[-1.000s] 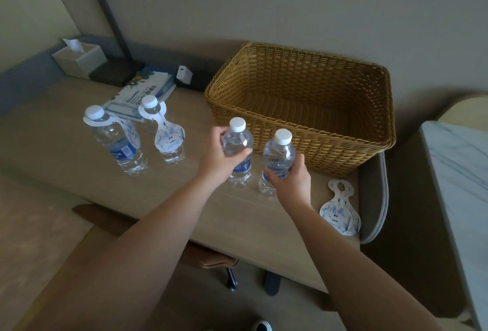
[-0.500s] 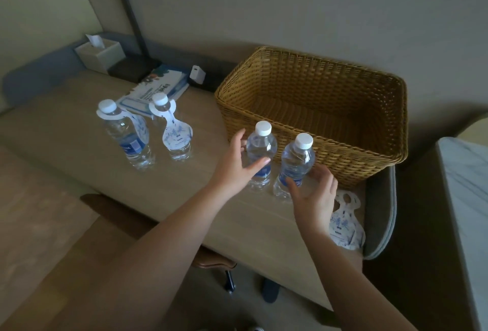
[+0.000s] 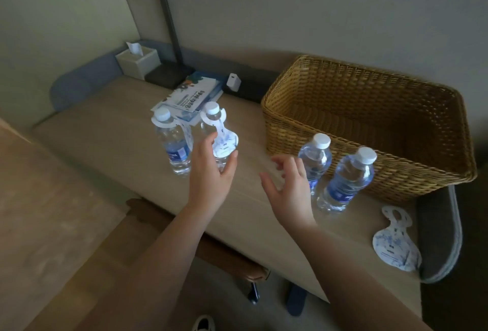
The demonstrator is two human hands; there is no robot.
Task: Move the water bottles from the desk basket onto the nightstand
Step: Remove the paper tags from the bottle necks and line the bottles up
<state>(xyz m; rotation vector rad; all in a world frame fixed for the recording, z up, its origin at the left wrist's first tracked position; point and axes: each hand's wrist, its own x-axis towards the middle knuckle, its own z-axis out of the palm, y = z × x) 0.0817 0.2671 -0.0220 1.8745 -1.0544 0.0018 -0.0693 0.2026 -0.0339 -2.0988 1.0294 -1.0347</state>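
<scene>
Several clear water bottles with white caps stand upright on the desk [image 3: 111, 143]. Two of them [image 3: 315, 157] [image 3: 348, 180] stand just in front of the wicker basket [image 3: 369, 108], which holds no bottles. Two more carry paper neck tags: one at the left [image 3: 173, 143], one beside it [image 3: 215, 124]. My left hand [image 3: 211, 172] is open right in front of the tagged bottle on the right, its fingers spread at the tag. My right hand [image 3: 286, 188] hovers open over the desk, just left of the untagged pair, holding nothing.
A loose paper tag [image 3: 396, 243] lies near the desk's right end. Booklets [image 3: 195, 93], a tissue box [image 3: 137, 61], a lamp base [image 3: 170, 74] and a white charger [image 3: 233, 83] line the back. A chair [image 3: 200, 241] sits under the desk.
Both hands let go of the two untagged bottles and moved left. My left hand now reaches the tagged pair; the view has turned left too.
</scene>
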